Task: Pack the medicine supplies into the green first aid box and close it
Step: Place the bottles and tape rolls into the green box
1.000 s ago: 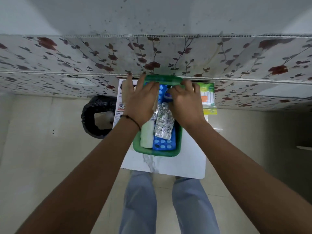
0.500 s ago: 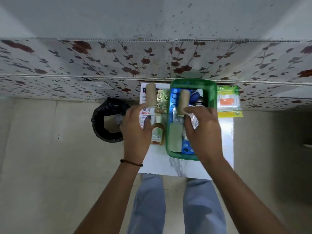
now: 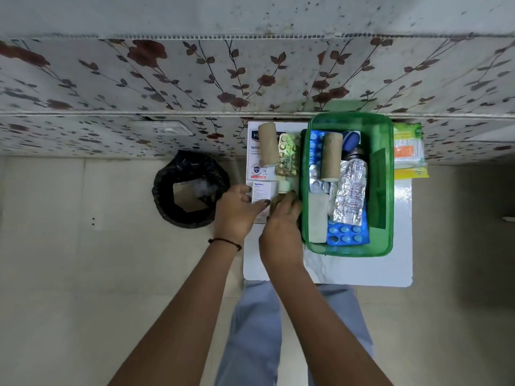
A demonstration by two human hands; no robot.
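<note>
Head view, steeply down, table [image 3: 362,271] near

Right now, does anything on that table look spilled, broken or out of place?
Nothing looks spilled or broken. The green box is open and upright. One odd spot: the green-and-yellow packet beside it overhangs the table's right edge.

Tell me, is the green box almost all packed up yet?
About halfway. Already inside the green box: a bandage roll, blue pill strips and a silver strip. Right now the left hand is on a small white carton and the right hand covers a little bottle. Another roll, gold pills and a green packet wait outside. The box is still open.
</note>
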